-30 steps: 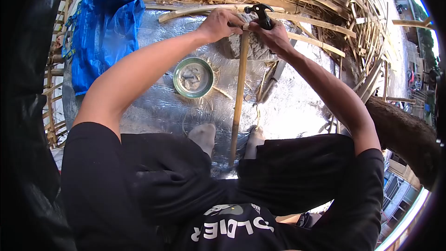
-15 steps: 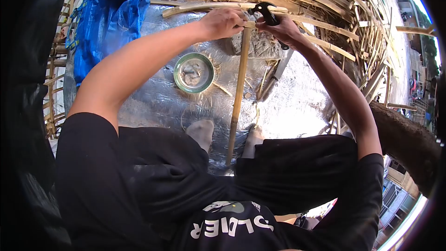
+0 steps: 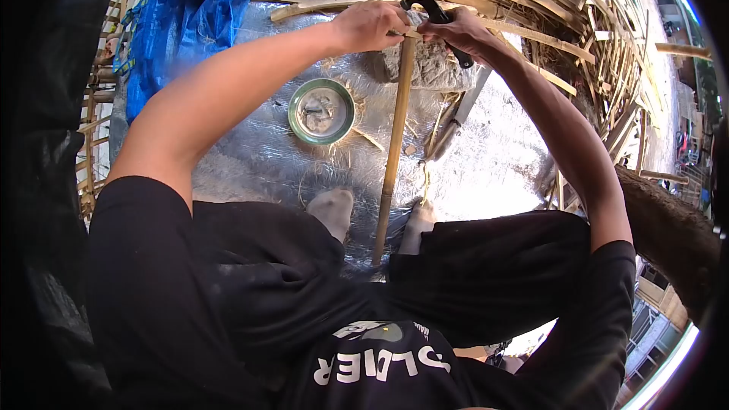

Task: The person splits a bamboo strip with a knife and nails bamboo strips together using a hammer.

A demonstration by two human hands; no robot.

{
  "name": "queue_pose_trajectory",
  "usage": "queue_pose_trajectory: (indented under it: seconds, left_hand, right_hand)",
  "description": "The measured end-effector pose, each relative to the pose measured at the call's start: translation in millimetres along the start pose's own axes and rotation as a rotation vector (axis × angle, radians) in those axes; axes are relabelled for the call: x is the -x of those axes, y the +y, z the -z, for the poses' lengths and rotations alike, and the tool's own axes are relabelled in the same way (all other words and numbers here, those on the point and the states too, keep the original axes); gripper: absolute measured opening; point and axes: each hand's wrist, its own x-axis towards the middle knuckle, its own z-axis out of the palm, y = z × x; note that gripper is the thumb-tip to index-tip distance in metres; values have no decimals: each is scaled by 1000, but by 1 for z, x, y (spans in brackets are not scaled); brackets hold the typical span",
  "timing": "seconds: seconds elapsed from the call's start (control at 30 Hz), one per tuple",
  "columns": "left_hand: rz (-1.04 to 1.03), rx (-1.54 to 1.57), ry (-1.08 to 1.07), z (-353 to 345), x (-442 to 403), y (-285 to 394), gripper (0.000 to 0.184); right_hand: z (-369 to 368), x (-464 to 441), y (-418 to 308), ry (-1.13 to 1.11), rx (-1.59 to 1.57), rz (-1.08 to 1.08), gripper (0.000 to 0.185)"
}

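A long bamboo strip point(image 3: 396, 137) runs from between my legs up to a rough stone block point(image 3: 437, 68). At its far end lies a short crosswise bamboo piece point(image 3: 412, 33). My left hand point(image 3: 372, 26) is closed, its fingertips pinching that short piece. On the other side, my right hand point(image 3: 462, 33) is wrapped around a black claw hammer point(image 3: 434, 9), with the hammer head up beside the left fingers and the handle end below the palm. The right fingertips also reach the short piece; what lies between them is partly hidden.
A green-rimmed bowl point(image 3: 322, 111) holding small metal bits stands on the silvery sheet point(image 3: 250, 171). Right of the strip lies a large knife point(image 3: 456, 125). Split bamboo point(image 3: 531, 0) is piled behind, with a blue tarp bag point(image 3: 186, 26) at left and a log point(image 3: 668, 228) at right.
The hammer has turned slightly, its head shifting up and left. Both hands remain at the strip's far end. The whole view has shifted a little.
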Motion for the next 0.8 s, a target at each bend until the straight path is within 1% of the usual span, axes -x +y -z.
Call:
queue_pose_trajectory:
  seconds: [0.07,0.23,0.3,0.33,0.37,0.4,0.43,0.5,0.53,0.57,0.63,0.77,0.8]
  left_hand:
    - [-5,-8,5,0,1,0,22]
    - [1,-27,13,2,-3,5,22]
    - [213,36,2,3,-6,12,21]
    - [210,36,-4,4,-8,16,21]
    - [299,67,11,4,-9,20,22]
    - [388,97,29,3,-10,21,24]
    - [386,98,24,-6,-9,17,24]
    - [416,182,158,-17,-7,15,30]
    - [497,287,157,-19,-8,17,34]
    - [496,283,153,-21,-8,19,34]
    - [643,318,195,-20,-11,25,35]
    - [664,270,175,-18,-14,26,36]
    - [641,268,176,-19,-14,24,37]
  right_hand:
    - [-3,-4,3,33,-7,14,23]
    - [-5,-7,3,77,47,-11,25]
    - [-7,-12,2,86,51,-17,25]
    - [-8,-14,1,83,17,-49,25]
    - [-9,-15,0,80,-16,-82,24]
    - [-9,-14,-7,88,27,-130,24]
    - [-7,-7,-20,90,23,-133,24]
    - [-5,9,-36,58,25,-209,27]
    - [-6,4,-27,53,-20,-186,31]
    - [-7,1,-21,54,-25,-185,31]
    - [-9,-2,-16,55,-117,-163,37]
    - [-5,3,-17,52,-92,-184,41]
    - [-5,1,-14,58,-95,-177,41]
